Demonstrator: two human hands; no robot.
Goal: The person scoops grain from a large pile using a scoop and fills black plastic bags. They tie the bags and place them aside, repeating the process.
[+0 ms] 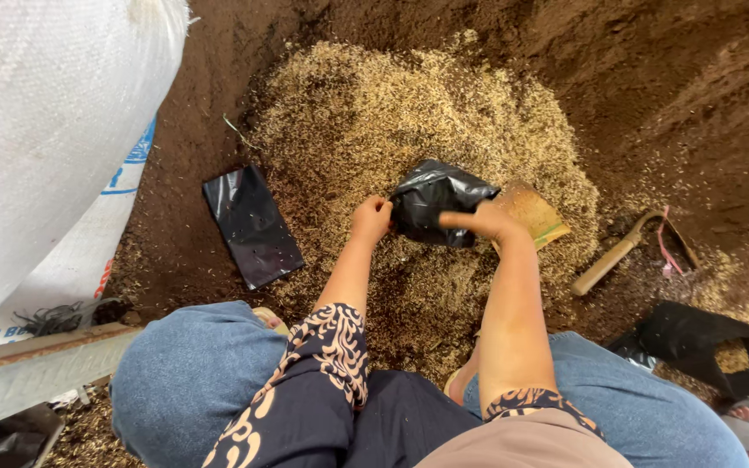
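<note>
- Husks (409, 113) lie in a pale heap on the dark soil (678, 95) in front of your knees.
- Your left hand (371, 218) pinches the rim of the black bag (433, 201), its grip closed on the plastic.
- Your right hand (487, 222) grasps the scoop (532, 211), which sits just beside the bag's mouth, above the heap.
- The bag hangs limp between your hands; if the left pinch loosens, the mouth is likely to fold shut and whatever you tip in would spill back onto the heap.
- Thin plastic may tear if the scoop's edge catches it.
- A flat spare bag (251, 225) lies to your left, near the white sack (45, 130); a wooden-handled tool (617, 253) lies to your right, well apart.
</note>
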